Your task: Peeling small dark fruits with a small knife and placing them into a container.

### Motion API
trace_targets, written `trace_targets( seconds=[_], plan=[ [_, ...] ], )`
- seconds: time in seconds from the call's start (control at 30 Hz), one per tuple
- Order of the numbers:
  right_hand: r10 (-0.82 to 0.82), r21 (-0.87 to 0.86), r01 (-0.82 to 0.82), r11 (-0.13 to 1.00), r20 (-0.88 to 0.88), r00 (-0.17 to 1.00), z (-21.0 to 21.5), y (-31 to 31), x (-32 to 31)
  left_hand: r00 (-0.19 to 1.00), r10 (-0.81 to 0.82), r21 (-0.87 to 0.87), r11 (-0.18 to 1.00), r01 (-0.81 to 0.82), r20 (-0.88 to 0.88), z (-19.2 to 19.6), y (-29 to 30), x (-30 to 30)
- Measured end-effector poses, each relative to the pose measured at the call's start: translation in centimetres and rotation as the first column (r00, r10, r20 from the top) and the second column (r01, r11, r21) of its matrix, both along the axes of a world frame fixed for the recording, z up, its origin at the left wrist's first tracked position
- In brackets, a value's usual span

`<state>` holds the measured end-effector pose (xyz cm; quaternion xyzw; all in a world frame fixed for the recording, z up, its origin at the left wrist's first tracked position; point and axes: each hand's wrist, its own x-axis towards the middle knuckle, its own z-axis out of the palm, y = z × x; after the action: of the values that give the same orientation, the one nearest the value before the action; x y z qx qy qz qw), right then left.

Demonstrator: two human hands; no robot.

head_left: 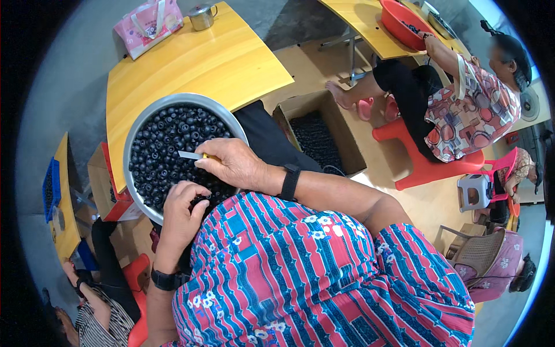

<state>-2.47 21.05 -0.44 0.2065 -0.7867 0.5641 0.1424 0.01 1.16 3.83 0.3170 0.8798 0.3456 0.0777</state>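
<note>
A steel bowl (128,163) sits at my lap against the table edge, filled with round, shiny, black berry-like pieces (176,130); their exact kind I cannot make out. In my right hand (234,163), above the bowl, is a small knife (189,155) with a yellow handle, its flat silver blade pointing left over the pieces. My left hand (184,211) is over the bowl's near side, fingers curled, with a round black piece (201,198) between thumb and fingertips. The blade and the held piece are apart.
Beyond the bowl stands a yellow wooden table (196,63) with a pink bag (149,26) and a metal mug (202,17). A cardboard box (352,144) of dark pieces lies right of my legs. Other people sit nearby, one on a red stool (410,153) by a red basin (399,26).
</note>
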Motion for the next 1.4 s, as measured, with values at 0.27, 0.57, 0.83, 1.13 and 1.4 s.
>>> trace_targets(
  seconds=[0.27,0.57,0.83,1.13,1.4],
  plan=[
    [0.022,0.06,-0.025,0.998,0.044,0.999,0.7,0.5,0.2,0.984,-0.042,-0.234,0.972,0.0,-0.175,0.1,0.6,0.6],
    [0.051,0.083,-0.057,0.995,0.073,0.996,0.6,0.4,0.2,0.973,-0.133,-0.213,0.973,0.091,-0.191,-0.6,-0.1,0.4],
    [0.056,0.058,-0.059,0.997,0.053,0.997,1.1,0.3,0.2,0.956,-0.121,-0.193,0.979,0.069,-0.268,0.4,-0.4,1.0],
    [0.057,0.085,-0.063,0.994,0.071,0.996,1.1,0.5,0.1,0.982,-0.065,-0.237,0.971,0.022,-0.175,0.0,-0.6,1.2],
    [0.051,0.089,-0.054,0.995,0.038,0.998,0.9,0.4,-0.1,0.987,-0.056,-0.23,0.973,0.021,-0.149,-0.1,-0.6,1.3]
  ],
)
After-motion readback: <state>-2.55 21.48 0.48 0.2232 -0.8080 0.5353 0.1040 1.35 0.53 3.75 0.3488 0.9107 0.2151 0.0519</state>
